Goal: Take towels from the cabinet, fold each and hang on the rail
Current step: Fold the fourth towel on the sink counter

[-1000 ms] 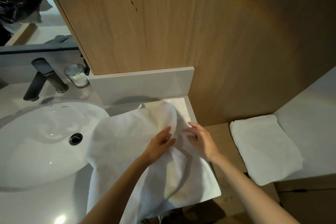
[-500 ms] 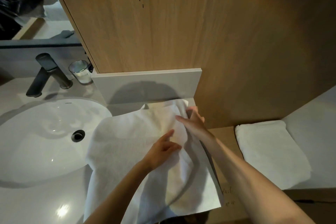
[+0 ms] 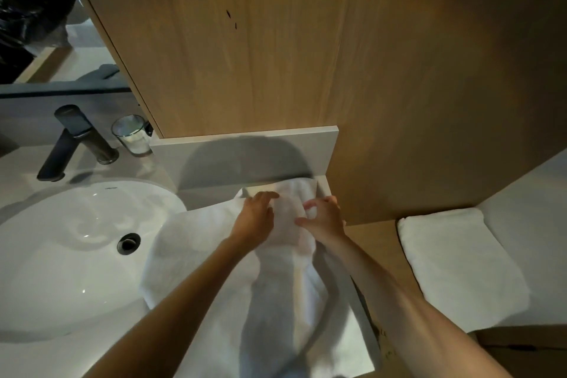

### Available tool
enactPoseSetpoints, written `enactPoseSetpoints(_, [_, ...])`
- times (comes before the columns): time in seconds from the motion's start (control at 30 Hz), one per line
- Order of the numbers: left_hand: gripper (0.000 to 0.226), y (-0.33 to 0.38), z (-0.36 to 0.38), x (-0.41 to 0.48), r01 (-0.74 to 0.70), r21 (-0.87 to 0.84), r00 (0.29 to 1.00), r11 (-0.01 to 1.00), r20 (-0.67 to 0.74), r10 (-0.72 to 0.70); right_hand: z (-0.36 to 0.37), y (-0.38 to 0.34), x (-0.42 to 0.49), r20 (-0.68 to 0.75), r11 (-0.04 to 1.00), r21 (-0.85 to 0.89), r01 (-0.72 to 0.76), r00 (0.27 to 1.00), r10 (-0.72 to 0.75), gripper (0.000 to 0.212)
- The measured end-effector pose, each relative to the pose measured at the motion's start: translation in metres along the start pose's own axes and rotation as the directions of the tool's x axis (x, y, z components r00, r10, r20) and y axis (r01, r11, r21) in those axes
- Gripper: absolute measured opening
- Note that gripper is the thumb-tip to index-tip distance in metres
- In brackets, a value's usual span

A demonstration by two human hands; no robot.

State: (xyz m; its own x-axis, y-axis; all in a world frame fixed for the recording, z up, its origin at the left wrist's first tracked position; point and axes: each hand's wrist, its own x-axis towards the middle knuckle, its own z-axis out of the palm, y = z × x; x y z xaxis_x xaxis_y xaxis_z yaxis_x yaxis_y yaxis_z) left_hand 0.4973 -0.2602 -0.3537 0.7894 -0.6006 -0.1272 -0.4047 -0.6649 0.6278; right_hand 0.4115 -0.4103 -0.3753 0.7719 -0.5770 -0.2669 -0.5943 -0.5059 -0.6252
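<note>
A white towel (image 3: 199, 261) lies spread on the counter to the right of the sink, its near end hanging over the front edge. Both hands are at its far end by the backsplash. My left hand (image 3: 256, 215) lies on the cloth with fingers reaching to the far edge. My right hand (image 3: 323, 218) has fingers and thumb curled round a bunched fold of the towel. A second white towel (image 3: 460, 267), folded, lies on a lower surface to the right. No rail is in view.
A white basin (image 3: 61, 255) with a dark drain fills the left. Behind it stand a dark faucet (image 3: 73, 144) and a glass candle (image 3: 132, 138). A wooden cabinet panel (image 3: 306, 55) rises above the grey backsplash (image 3: 245, 150).
Both hands have moved from the middle of the towel up to its far end. The right hand has closed on a fold there.
</note>
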Motion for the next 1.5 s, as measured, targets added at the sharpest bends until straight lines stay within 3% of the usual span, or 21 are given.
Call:
enactPoseSetpoints(0.2, [0.043,-0.012,0.003,0.036,-0.108,0.279,0.981,0.954,0.187,0.056,-0.001,0.007,0.003,0.086,0.997,0.018,0.072,0.994,-0.073,0.015])
enactPoseSetpoints(0.37, [0.043,-0.027,-0.005,0.031,-0.114,0.119,0.986,0.986,0.134,0.098,-0.022,0.011,0.0,0.165,0.985,0.09,0.147,0.973,-0.16,0.014])
enactPoseSetpoints(0.5, [0.04,-0.033,-0.012,0.033,-0.083,0.081,0.994,0.993,0.079,0.077,-0.038,0.005,0.012,0.157,0.984,0.165,0.06,0.984,-0.087,0.01])
enactPoseSetpoints(0.6, [0.034,-0.035,-0.013,0.036,-0.063,0.085,0.997,0.994,0.052,0.059,-0.035,-0.003,0.02,0.159,0.993,0.117,0.0,0.987,-0.019,0.009])
enactPoseSetpoints(0.77, [0.027,-0.033,-0.01,0.041,0.039,0.054,0.999,0.998,0.002,-0.04,-0.011,-0.008,0.032,0.098,0.989,0.145,-0.041,0.995,0.027,0.02])
enactPoseSetpoints(1.13, [0.027,-0.036,-0.009,0.046,0.023,0.128,0.998,0.992,-0.053,-0.016,0.002,-0.014,0.055,-0.066,0.951,0.251,0.178,0.984,-0.167,0.031])
enactPoseSetpoints(1.27, [0.028,-0.04,-0.009,0.047,0.033,0.126,0.999,0.991,-0.038,-0.028,-0.001,-0.014,0.062,0.075,0.942,0.263,0.207,0.97,-0.233,0.022])
enactPoseSetpoints(1.5, [0.028,-0.04,-0.011,0.047,0.022,0.15,1.0,0.988,-0.009,-0.021,-0.006,-0.014,0.07,0.249,0.953,0.172,0.251,0.925,-0.288,0.023])
